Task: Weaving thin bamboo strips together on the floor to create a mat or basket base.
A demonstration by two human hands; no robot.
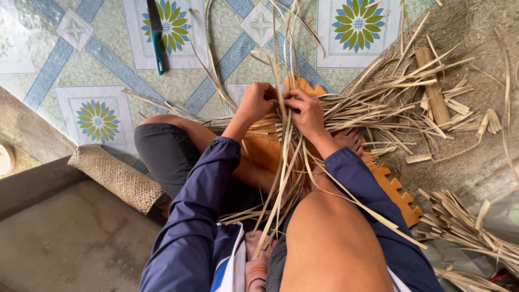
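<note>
We're gripping the straw strips [346, 111] w/ both hands: left hand [258, 101] & right hand [306, 111] are pinching shut on them, fingers meeting mid-bundle. Strips are fanning out from our grip over the orange mat [397, 189]. A knife [157, 35] is lying well beyond the hands.

Head view, looking down. Left hand [258, 101] and right hand [306, 111] both pinch pale bamboo strips [346, 111] fanned across an orange foam mat [397, 192]. Fingertips buried among strips; exact grip unclear. Teal-handled knife [157, 38] lies on patterned floor tiles [97, 116], well apart. Woven mat piece [116, 176] beside left knee.
</note>
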